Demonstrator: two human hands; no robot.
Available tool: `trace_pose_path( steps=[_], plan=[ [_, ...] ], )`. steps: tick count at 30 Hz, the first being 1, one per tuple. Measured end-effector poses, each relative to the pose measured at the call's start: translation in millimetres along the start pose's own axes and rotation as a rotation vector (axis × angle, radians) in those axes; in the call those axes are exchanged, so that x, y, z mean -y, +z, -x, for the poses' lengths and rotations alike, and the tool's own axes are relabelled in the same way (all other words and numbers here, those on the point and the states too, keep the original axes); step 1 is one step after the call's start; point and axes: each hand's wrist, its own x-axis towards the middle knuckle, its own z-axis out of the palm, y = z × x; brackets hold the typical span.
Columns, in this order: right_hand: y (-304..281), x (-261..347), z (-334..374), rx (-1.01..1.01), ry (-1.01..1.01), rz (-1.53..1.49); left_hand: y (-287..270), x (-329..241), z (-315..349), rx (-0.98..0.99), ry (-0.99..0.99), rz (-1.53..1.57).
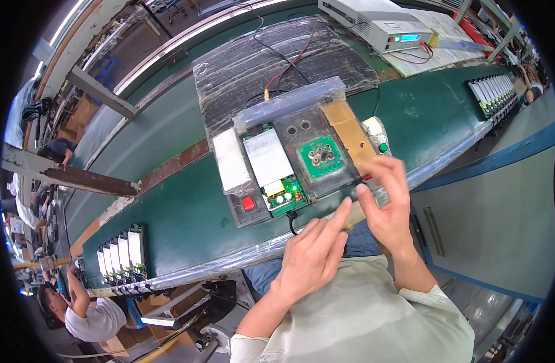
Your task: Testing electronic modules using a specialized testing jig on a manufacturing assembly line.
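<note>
My left hand [314,257] is just off the fixture's front edge, fingers stretched and index pointing up to the right; no held thing shows. A tiny yellowish piece [349,227], too small to name, shows beside it. My right hand [391,209], slightly blurred, is at the fixture's right front corner. Its thumb and fingers are apart beside a small black part [352,183]. On the dark test fixture [244,216] sits a power supply board [269,160] with a white cover, a lit green light and a black plug [292,215] at its front end.
The fixture also bears a red switch [248,202], a white block [230,160] and a green socket board [321,157]. Similar boards stand in rows at the left [123,251] and far right [492,95]. A meter [404,37] stands behind. Another person [96,317] is at lower left.
</note>
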Motion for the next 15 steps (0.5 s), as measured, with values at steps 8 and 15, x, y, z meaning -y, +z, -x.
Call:
trace_pose_path(
  steps=[8, 15],
  plan=[
    [43.1, 47.4, -10.0, 0.182, -0.238, -0.095, -32.3, 38.7, 27.0, -0.819, -0.063, -0.392],
    [117.7, 64.1, -16.3, 0.294, -0.302, 0.227, -35.7, 84.2, 35.5, -0.778, -0.167, -0.074]
  ],
)
